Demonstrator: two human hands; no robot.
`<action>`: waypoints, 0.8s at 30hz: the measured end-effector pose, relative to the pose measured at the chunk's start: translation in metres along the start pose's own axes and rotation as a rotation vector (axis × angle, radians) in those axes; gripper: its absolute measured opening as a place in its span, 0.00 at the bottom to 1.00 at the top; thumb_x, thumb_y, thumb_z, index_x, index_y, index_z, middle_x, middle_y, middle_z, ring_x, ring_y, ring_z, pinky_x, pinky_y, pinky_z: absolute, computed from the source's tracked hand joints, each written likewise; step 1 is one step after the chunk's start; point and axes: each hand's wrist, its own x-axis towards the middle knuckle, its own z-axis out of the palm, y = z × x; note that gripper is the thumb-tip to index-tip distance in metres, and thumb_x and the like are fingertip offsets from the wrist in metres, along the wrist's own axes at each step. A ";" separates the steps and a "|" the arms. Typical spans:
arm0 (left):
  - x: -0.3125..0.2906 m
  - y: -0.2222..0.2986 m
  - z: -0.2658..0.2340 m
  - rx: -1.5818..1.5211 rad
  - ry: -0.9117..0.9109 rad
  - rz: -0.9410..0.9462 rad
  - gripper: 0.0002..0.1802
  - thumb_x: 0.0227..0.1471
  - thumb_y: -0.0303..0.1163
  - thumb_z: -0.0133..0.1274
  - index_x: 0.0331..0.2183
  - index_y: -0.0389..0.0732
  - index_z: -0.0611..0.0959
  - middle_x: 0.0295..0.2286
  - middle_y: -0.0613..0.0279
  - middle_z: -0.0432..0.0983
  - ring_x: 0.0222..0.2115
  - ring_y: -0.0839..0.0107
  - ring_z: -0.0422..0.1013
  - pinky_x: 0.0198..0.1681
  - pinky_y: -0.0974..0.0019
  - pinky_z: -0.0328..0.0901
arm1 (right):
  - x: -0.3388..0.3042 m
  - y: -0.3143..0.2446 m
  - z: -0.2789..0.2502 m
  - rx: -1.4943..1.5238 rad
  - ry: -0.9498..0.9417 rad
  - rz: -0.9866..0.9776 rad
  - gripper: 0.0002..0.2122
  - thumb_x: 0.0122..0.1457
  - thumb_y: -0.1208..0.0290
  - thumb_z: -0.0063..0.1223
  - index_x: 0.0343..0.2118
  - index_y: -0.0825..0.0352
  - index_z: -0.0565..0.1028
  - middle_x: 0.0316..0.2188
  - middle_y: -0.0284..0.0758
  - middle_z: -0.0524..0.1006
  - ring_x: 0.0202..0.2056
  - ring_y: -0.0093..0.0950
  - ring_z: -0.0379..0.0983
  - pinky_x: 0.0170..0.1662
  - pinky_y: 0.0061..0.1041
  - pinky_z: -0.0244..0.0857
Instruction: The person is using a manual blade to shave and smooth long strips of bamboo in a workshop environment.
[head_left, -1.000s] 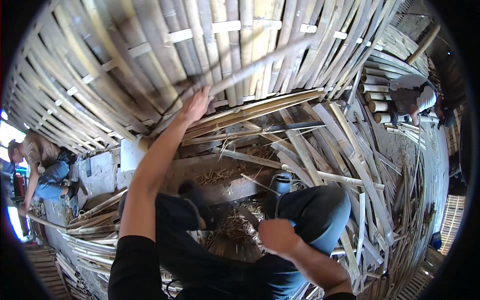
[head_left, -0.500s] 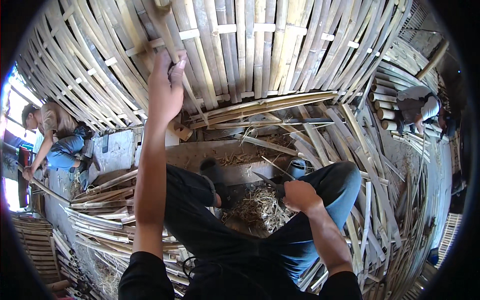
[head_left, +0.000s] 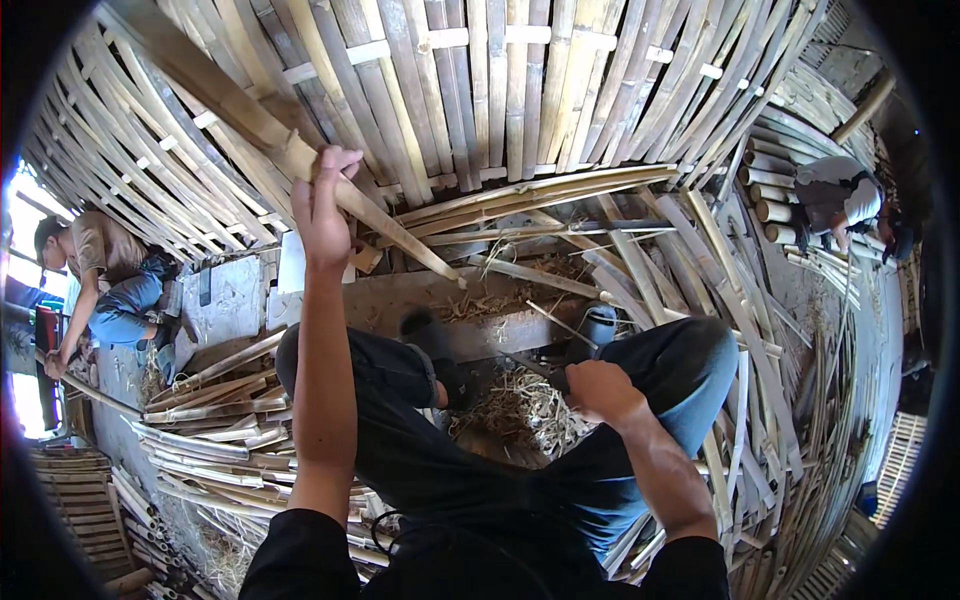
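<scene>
My left hand (head_left: 325,220) is raised in front of me and grips a long split bamboo strip (head_left: 400,237). The strip slants from the upper left down toward the middle, its lower end above the floor beyond my feet. Over my right thigh, my right hand (head_left: 603,391) is closed round the handle of a knife (head_left: 540,368), whose dark blade points left. The handle is mostly hidden in my fist. Below the blade, a heap of pale shavings (head_left: 530,405) lies between my legs.
A woven bamboo panel (head_left: 530,90) stands ahead. Bamboo strips (head_left: 220,440) are piled at my left, and more strips (head_left: 740,300) lie at my right. A blue cup-like object (head_left: 600,325) is near my right knee. One person (head_left: 110,260) works far left, another (head_left: 840,200) far right.
The bamboo strip has swung from steep to a flatter slant, its lower end shifting right and nearer. My left hand has turned and come slightly closer. The knife stays in my right hand.
</scene>
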 end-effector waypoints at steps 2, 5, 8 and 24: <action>-0.004 0.002 0.001 -0.139 0.060 -0.017 0.20 0.65 0.40 0.35 0.42 0.33 0.74 0.34 0.55 0.75 0.35 0.64 0.75 0.40 0.61 0.69 | 0.002 0.004 0.002 -0.015 0.045 -0.023 0.08 0.48 0.71 0.54 0.29 0.70 0.77 0.26 0.46 0.79 0.31 0.45 0.78 0.35 0.39 0.72; -0.007 0.002 -0.010 -0.088 0.127 0.082 0.22 0.65 0.41 0.33 0.44 0.33 0.73 0.36 0.53 0.76 0.34 0.64 0.75 0.39 0.62 0.69 | 0.008 -0.001 0.002 0.027 0.117 -0.053 0.13 0.50 0.66 0.55 0.35 0.70 0.75 0.27 0.47 0.79 0.31 0.46 0.78 0.35 0.40 0.72; 0.003 0.001 -0.022 0.038 0.228 0.222 0.24 0.65 0.41 0.32 0.44 0.32 0.75 0.40 0.50 0.77 0.33 0.65 0.75 0.37 0.63 0.69 | 0.018 -0.013 0.013 0.301 0.246 -0.004 0.15 0.52 0.65 0.57 0.37 0.71 0.71 0.27 0.46 0.78 0.28 0.46 0.76 0.33 0.40 0.70; 0.006 -0.008 -0.023 -0.046 0.389 -0.174 0.27 0.60 0.51 0.45 0.20 0.38 0.76 0.17 0.61 0.74 0.22 0.71 0.71 0.27 0.65 0.63 | 0.108 -0.051 0.116 0.505 0.166 0.299 0.17 0.51 0.63 0.54 0.37 0.74 0.73 0.26 0.50 0.76 0.31 0.48 0.74 0.36 0.41 0.66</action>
